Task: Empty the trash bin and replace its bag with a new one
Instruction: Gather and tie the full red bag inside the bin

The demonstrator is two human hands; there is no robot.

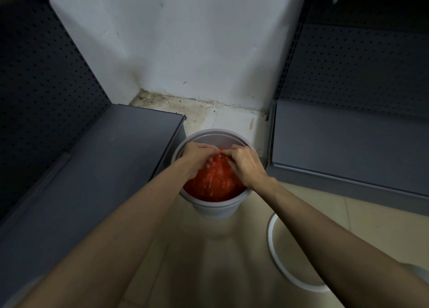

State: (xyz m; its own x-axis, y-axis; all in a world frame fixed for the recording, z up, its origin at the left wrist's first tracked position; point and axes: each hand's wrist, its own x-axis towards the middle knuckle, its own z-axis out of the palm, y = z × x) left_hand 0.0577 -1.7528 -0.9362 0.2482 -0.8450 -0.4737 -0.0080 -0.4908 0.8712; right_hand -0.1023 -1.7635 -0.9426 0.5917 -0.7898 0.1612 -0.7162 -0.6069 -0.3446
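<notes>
Pinching the gathered top of the red bag (pixel 214 182), the left hand (pixel 197 158) and right hand (pixel 243 163) are meeting at centre frame, fingers curled closed on the plastic. The bag is sitting inside the grey bin (pixel 213 206), its bunched neck pointing up toward the camera. A white ring (pixel 276 256) is lying on the floor at lower right, with dark shelves (pixel 104 159) flanking both sides.

round grey trash bin (pixel 216 209) upright on floor; bunched red bag (pixel 214 183) inside
</notes>
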